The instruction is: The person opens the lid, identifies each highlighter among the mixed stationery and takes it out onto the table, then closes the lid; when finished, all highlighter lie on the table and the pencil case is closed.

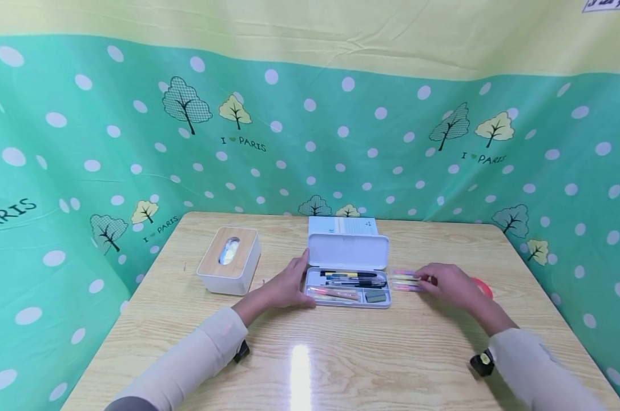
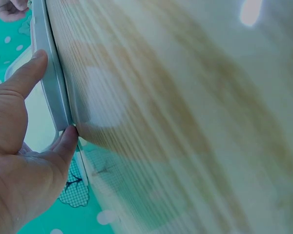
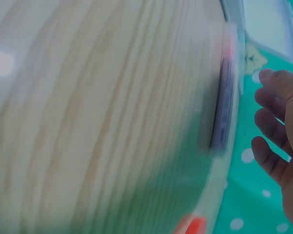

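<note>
An open pencil case [image 1: 348, 304] lies on the table with its lid raised at the back. Pens [image 1: 353, 279] fill its rear part, and a grey eraser [image 1: 375, 296] sits in the front right compartment. My left hand [image 1: 286, 283] spans the case's left end, thumb touching the front corner and fingers at the side. Right of the case lies a clear pack of coloured pens [image 1: 404, 281]. My right hand [image 1: 451, 285] hovers over its right end, fingers loosely bent. In the right wrist view, that hand [image 3: 288, 126] appears apart from the pack [image 3: 222, 107], holding nothing visible.
A white tissue box [image 1: 229, 260] with a wooden top stands at the left. Behind the raised lid is a light blue box [image 1: 343, 225]. A red round object [image 1: 483, 287] lies partly hidden beyond my right hand. A patterned curtain [image 1: 310, 131] borders the table.
</note>
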`<control>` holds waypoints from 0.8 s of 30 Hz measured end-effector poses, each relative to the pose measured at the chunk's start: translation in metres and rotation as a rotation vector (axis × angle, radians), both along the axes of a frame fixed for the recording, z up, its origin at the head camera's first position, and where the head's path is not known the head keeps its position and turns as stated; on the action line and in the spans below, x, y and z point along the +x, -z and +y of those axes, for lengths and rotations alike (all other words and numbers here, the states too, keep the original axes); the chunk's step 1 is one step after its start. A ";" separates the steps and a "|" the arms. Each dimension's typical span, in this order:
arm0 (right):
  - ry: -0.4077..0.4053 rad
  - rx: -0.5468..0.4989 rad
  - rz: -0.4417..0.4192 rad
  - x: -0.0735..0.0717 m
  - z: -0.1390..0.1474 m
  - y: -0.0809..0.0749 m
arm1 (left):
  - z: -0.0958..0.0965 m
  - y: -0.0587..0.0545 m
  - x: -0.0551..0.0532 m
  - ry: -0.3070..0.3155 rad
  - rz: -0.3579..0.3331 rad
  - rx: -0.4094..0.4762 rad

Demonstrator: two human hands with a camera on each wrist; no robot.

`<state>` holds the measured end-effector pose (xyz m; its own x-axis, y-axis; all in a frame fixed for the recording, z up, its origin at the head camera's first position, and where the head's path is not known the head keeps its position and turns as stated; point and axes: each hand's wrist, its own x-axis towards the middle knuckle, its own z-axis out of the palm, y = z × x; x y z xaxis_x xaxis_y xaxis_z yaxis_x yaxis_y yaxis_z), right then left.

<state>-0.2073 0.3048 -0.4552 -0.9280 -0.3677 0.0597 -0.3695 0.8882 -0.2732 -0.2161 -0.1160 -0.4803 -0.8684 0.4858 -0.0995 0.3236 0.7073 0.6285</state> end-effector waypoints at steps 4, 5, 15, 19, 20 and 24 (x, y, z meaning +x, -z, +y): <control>-0.031 0.004 -0.010 -0.001 -0.016 -0.001 | 0.000 -0.001 0.001 -0.002 -0.003 0.001; -0.046 0.000 -0.011 -0.001 -0.020 -0.002 | 0.000 -0.001 0.001 -0.003 -0.003 0.002; -0.158 0.008 -0.024 -0.002 -0.054 -0.003 | 0.001 -0.001 0.000 -0.006 -0.006 -0.012; -0.215 0.009 -0.023 -0.002 -0.071 -0.004 | 0.001 -0.001 0.000 -0.007 -0.006 -0.015; -0.228 0.009 -0.023 -0.002 -0.075 -0.004 | 0.001 -0.001 0.000 -0.008 -0.009 -0.014; -0.273 0.019 -0.043 -0.002 -0.093 -0.004 | 0.001 -0.002 0.001 -0.010 -0.020 -0.006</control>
<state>-0.2089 0.2113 -0.4512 -0.7960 -0.6051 0.0133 -0.5843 0.7625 -0.2777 -0.2154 -0.1150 -0.4779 -0.8711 0.4762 -0.1199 0.3037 0.7143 0.6305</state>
